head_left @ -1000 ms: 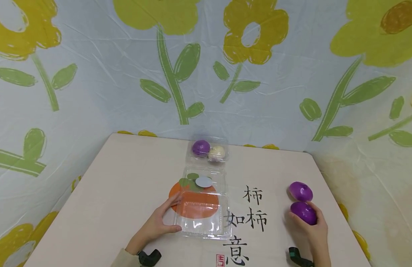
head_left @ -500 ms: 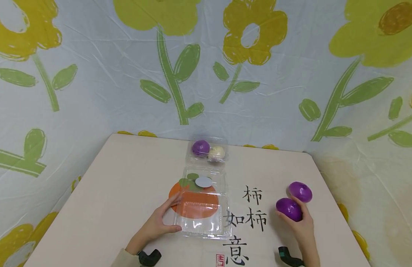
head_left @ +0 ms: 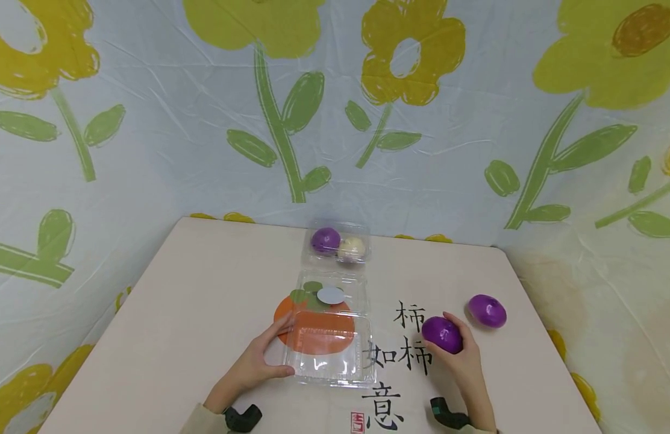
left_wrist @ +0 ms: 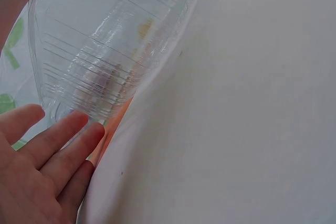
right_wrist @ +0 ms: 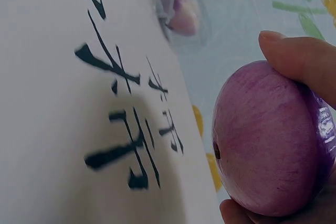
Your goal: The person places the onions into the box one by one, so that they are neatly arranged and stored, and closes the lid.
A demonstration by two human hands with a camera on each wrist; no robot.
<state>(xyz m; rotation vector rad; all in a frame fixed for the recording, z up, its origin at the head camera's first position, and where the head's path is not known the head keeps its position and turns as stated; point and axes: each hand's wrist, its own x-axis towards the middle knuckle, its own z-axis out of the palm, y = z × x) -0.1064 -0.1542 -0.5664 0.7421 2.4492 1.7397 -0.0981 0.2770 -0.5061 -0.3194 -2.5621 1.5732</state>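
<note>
On the pale worktop (head_left: 216, 271), seen whole only by the head view, a hinged clear plastic container (head_left: 329, 381) lies over a printed orange persimmon (head_left: 324, 337), with the left hand (head_left: 250, 366) at its left side. The left wrist view adds what the head view barely gives: the container's ribbed transparent wall, and the left fingers (left_wrist: 63, 137) nearly straight and slightly apart, touching the edge without wrapping round it. Over the black brush-written characters (head_left: 385, 355), the right hand (head_left: 467, 367) grips a round, glossy purple onion (head_left: 441, 335). From the right wrist, its thumb (right_wrist: 299, 59) shows curved over the top of the onion, other fingers bent beneath, opened just as wide as the onion; a small dark spot on the onion's end is clear there. A second glossy purple onion (head_left: 487, 311) rests to the right of the gripped one, apart from it, in the head view alone. Near the far edge, a smaller clear plastic box (head_left: 337, 226) holds one purple onion (head_left: 326, 241) beside a cream-coloured one (head_left: 351, 248); the right wrist view catches this box only as a blur.
</note>
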